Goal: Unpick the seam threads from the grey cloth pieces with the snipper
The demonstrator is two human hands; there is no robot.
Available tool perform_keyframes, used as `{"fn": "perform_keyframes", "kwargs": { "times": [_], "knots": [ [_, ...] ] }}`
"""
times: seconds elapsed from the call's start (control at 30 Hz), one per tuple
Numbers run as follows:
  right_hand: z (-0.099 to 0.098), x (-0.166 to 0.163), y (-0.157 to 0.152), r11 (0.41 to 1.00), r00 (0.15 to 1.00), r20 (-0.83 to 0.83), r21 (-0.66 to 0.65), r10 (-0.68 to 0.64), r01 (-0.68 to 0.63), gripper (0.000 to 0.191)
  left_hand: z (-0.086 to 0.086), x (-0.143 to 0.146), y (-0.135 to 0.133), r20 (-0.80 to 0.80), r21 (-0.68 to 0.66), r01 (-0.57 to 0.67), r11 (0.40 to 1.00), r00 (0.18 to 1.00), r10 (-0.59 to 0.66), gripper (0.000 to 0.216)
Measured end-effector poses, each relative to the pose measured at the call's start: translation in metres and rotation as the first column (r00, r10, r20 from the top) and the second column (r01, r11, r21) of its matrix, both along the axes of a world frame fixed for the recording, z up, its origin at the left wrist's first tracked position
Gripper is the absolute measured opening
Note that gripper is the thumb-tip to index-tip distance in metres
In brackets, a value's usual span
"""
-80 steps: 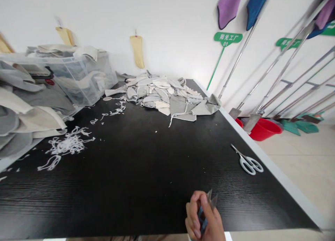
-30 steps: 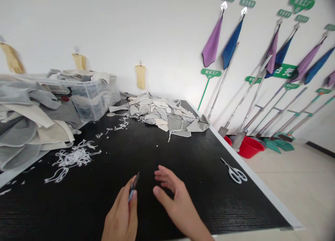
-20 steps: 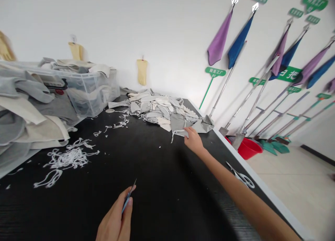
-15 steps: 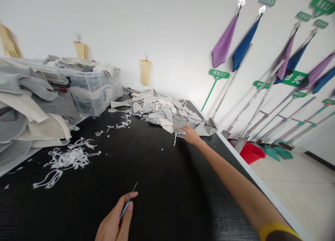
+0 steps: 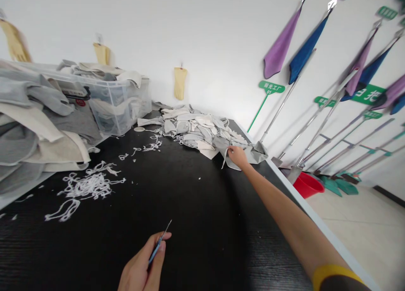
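Note:
My left hand (image 5: 144, 261) is closed around a small blue-handled tool (image 5: 157, 249) with a thin pointed metal tip, above the near part of the black table. Its exact kind is unclear. At the right end of the cloth pile, my right hand (image 5: 238, 157) pinches a grey cloth piece (image 5: 253, 154) with a white string hanging from its edge. The pile (image 5: 196, 126) consists of grey and cream cloth pieces, several with white strings. A tangle of loose white strings (image 5: 91, 185) lies on the table to the left.
A clear plastic bin (image 5: 118, 109) full of cloth stands at the back left, with more grey and cream cloth (image 5: 50, 143) heaped before it. Along the right run the table's white edge (image 5: 303, 198), a red bucket (image 5: 306, 184) and cleaning tools against the wall.
My right hand has closed its fingers on the grey cloth piece at the pile's edge. My left hand keeps the tool. The view has shifted slightly.

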State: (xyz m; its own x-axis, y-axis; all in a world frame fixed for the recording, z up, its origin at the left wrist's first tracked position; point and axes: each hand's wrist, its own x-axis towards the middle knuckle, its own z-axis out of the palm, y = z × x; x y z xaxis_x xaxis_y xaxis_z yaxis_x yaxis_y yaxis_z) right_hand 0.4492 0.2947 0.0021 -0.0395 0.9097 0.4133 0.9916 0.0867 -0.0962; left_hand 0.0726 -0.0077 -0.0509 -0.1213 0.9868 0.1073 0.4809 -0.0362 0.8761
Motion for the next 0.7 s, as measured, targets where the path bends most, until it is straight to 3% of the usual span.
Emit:
{"fn": "perform_keyframes", "kwargs": {
  "times": [0.13,0.27,0.4,0.7],
  "knots": [
    [0.04,0.023,-0.004,0.99,0.996,-0.082,0.128,-0.045,0.055,0.035,-0.007,-0.005,0.001,-0.06,0.006,0.062,0.998,0.996,-0.061,0.044],
    [0.072,0.04,-0.012,0.989,0.991,-0.132,0.145,0.003,0.017,0.028,-0.012,-0.007,0.0,-0.065,0.028,0.068,0.997,0.996,-0.067,0.043],
    [0.084,0.045,-0.018,0.995,0.982,-0.172,0.078,0.082,-0.069,0.02,-0.013,-0.007,0.0,-0.06,0.031,0.074,0.997,0.996,-0.072,0.044],
    [0.105,0.038,-0.032,0.98,0.925,-0.337,-0.026,0.177,-0.197,0.026,-0.01,-0.007,-0.001,-0.066,0.018,0.083,0.996,0.995,-0.081,0.046]
  ]
}}
